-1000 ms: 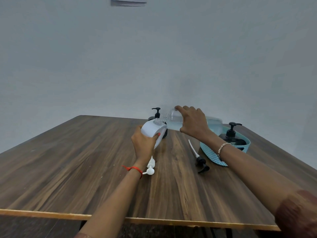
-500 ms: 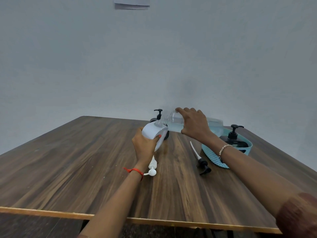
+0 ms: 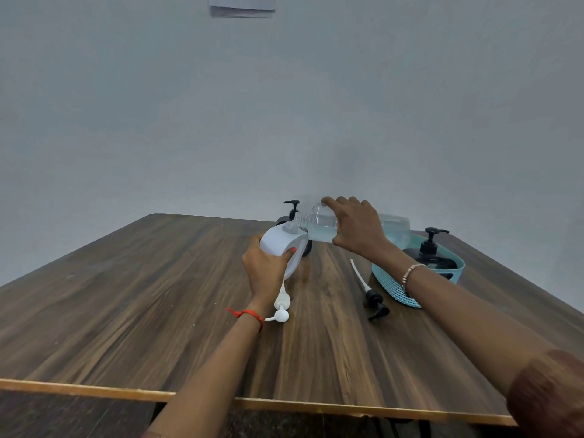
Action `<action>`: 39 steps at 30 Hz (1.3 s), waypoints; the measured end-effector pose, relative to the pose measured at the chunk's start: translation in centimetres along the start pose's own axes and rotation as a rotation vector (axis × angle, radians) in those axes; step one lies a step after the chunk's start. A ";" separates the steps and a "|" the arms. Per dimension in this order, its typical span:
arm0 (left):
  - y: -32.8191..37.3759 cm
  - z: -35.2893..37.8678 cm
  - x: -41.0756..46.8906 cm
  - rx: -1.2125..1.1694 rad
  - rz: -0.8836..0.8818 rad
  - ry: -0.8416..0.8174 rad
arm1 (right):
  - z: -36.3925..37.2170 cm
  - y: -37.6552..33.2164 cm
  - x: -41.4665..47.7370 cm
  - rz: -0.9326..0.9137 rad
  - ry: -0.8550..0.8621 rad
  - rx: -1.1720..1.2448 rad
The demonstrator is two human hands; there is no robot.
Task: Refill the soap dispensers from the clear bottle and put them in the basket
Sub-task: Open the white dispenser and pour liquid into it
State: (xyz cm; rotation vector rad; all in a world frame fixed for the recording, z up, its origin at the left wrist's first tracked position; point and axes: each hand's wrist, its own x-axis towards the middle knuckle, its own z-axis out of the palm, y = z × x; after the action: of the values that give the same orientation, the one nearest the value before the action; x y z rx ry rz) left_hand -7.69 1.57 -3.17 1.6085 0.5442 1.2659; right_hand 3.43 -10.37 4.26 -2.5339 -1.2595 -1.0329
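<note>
The wood-grain table (image 3: 126, 311) fills the lower frame, with a pale strip along its near edge. Its left half and near middle lie open, and everything sits right of centre toward the far edge. The teal mesh basket (image 3: 390, 289) lies close to the table's right edge, and a black dispenser (image 3: 429, 257) stands upright in it with its pump on. The clear bottle (image 3: 319, 224) is held nearly level above the table and is partly full of pale liquid. Its ribbed neck meets the mouth of the white dispenser (image 3: 276, 245). The right hand (image 3: 357, 230) wraps over the bottle's middle from above. The left hand (image 3: 264, 270) grips the white dispenser's body, which is tilted toward the bottle. Whether its base touches the table I cannot tell. A second black dispenser (image 3: 292, 212) stands just behind it, near the far edge. A black pump (image 3: 373, 300) lies loose just left of the basket, and a white pump (image 3: 281, 305) lies by the left wrist.
</note>
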 end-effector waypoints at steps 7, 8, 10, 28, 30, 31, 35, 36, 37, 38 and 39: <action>-0.2 -0.1 0.1 0.003 -0.007 0.005 | -0.1 -0.1 0.1 -0.007 0.004 0.007; -0.2 -0.1 0.1 0.003 -0.004 0.004 | -0.2 -0.1 0.1 -0.010 0.006 0.011; -0.2 -0.1 0.0 0.005 -0.001 0.005 | -0.2 -0.1 0.1 -0.017 0.008 0.007; -0.1 -0.6 -0.1 0.001 0.005 0.013 | -0.5 -0.6 0.1 -0.032 -0.004 -0.022; 0.0 -0.6 -0.1 0.001 -0.004 0.014 | -0.5 -0.6 0.1 -0.031 0.000 -0.020; 0.0 -0.6 -0.1 0.001 -0.007 0.013 | -0.5 -0.6 0.1 -0.031 0.001 -0.021; 0.1 -0.6 -0.1 0.001 -0.006 0.015 | -0.5 -0.6 0.2 -0.033 -0.003 -0.026; 0.1 -0.7 -0.1 -0.001 -0.007 0.016 | -0.5 -0.6 0.2 -0.033 -0.003 -0.027; 0.1 -0.7 -0.1 -0.002 -0.009 0.017 | -0.5 -0.6 0.2 -0.033 -0.003 -0.027; 0.1 -0.7 -0.1 -0.004 -0.011 0.018 | -0.5 -0.6 0.2 -0.034 -0.003 -0.028; 0.1 -0.8 0.0 -0.005 -0.012 0.019 | -0.5 -0.6 0.2 -0.035 -0.004 -0.029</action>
State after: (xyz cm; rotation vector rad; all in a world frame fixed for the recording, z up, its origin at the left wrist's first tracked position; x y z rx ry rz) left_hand -8.44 1.80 -3.12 1.5881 0.5611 1.2743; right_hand 2.76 -10.01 4.71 -2.5456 -1.3032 -1.0619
